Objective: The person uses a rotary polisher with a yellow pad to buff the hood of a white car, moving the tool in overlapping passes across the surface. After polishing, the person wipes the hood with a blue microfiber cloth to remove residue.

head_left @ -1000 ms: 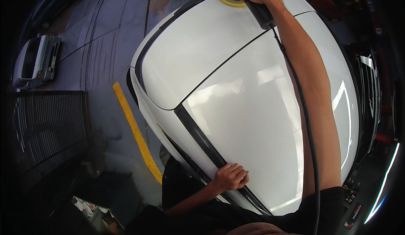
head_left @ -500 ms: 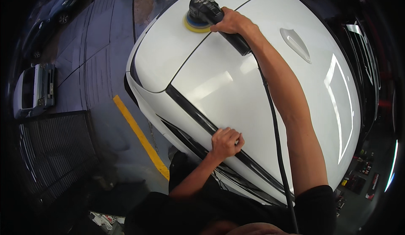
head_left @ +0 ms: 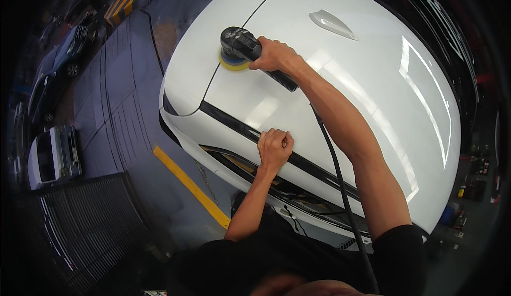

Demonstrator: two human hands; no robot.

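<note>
My right hand (head_left: 277, 56) is wrapped round the body of a black corded polisher (head_left: 238, 44). Its yellow foam pad (head_left: 233, 66) rests on the white car roof (head_left: 298, 112), over the seam between the roof panel and the rear section. The power cord (head_left: 332, 155) hangs from the handle end and runs down beside my right forearm. Nearer to me, my left hand (head_left: 275, 146) is closed in a loose fist against the black roof trim strip (head_left: 234, 121). Whether anything is inside its fingers is hidden.
A white shark-fin antenna (head_left: 334, 24) rises from the roof beyond the polisher. Left of the car, a yellow line (head_left: 191, 187) crosses the grey floor, near a dark slatted shutter (head_left: 90, 232). A silver vehicle (head_left: 56, 157) and dark cars stand farther left.
The polisher has moved from the rear section back across the seam toward the roof panel. My left hand has shifted a little along the trim, still closed. The view has turned slightly.
</note>
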